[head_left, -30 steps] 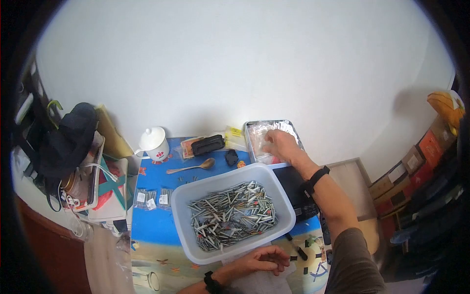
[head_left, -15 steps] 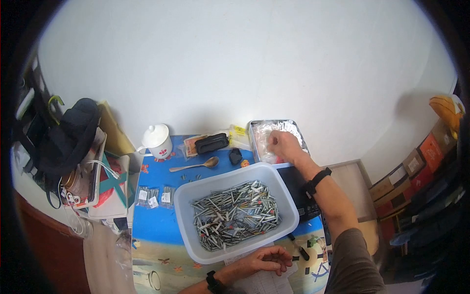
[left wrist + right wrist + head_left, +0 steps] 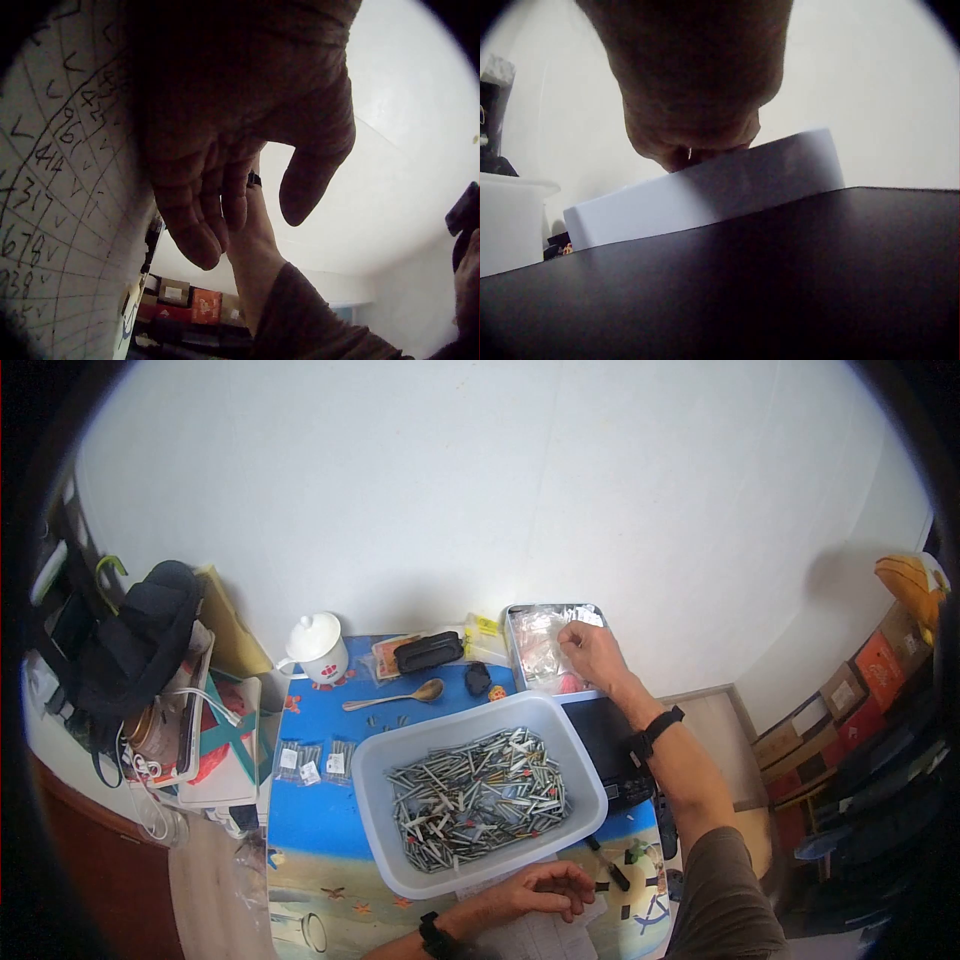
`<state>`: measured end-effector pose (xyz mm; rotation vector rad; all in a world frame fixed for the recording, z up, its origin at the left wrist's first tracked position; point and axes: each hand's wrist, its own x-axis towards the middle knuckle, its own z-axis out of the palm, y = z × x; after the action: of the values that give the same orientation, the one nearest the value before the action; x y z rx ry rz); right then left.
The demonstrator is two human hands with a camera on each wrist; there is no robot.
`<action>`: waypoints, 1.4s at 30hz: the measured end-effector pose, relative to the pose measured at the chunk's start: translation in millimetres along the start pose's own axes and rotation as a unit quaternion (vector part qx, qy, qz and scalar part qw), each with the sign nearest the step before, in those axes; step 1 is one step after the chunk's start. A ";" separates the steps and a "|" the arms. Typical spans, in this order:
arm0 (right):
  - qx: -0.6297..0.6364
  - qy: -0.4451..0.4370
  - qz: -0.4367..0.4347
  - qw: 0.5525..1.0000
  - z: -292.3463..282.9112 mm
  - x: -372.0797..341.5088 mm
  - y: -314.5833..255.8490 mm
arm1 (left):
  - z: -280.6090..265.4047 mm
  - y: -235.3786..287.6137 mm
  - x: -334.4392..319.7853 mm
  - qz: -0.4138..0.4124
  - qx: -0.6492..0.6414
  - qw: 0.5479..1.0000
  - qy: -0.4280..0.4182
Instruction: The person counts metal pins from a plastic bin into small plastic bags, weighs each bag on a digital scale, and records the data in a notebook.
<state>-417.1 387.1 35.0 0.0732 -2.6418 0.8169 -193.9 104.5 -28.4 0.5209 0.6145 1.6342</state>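
My right hand (image 3: pixel 595 658) is over the right part of a shallow box (image 3: pixel 517 652) of clear plastic packets (image 3: pixel 540 643), fingers bent; whether they pinch anything cannot be seen. In the right wrist view, the box's white side (image 3: pixel 727 191) hides the fingertips of that hand (image 3: pixel 697 90). A translucent tub (image 3: pixel 372 800) holds many thin metal rods (image 3: pixel 480 790). Just below its near edge, my left hand (image 3: pixel 530 892) rests relaxed, palm partly upward and empty, on paper (image 3: pixel 540 935). Handwritten numbers cover this sheet (image 3: pixel 52 172) beside the left hand (image 3: pixel 240 97) in the left wrist view.
On the table (image 3: pixel 310 820) are a lidded mug (image 3: pixel 316 648), a spoon (image 3: pixel 400 697), a black case (image 3: pixel 428 651) and small labelled packets (image 3: pixel 300 760). A black flat device (image 3: pixel 600 745) stands right of the tub, with a dark pen-like tool (image 3: pixel 610 865) below it.
My right hand has moved slightly right over the box, uncovering more clear packets and a pinkish-red item at its near edge. My left hand has stayed in place.
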 end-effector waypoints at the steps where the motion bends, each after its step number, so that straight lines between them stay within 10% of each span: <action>1: 0.025 -0.001 0.002 1.000 0.5 0.4 1.8 | -1.2 -1.2 0.3 0.002 -0.005 1.000 -0.004; 23: -0.163 -0.122 0.052 0.978 4.0 2.0 -36.8 | -1.8 1.3 -0.8 -0.010 0.008 1.000 0.000; 42: 0.286 -0.116 0.101 0.946 -112.3 -169.2 -118.5 | 28.2 14.1 -3.0 0.041 0.133 0.989 0.055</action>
<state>-203.7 340.9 122.1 0.0513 -2.5524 1.7215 -185.7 102.9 2.2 0.6597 0.9121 1.6761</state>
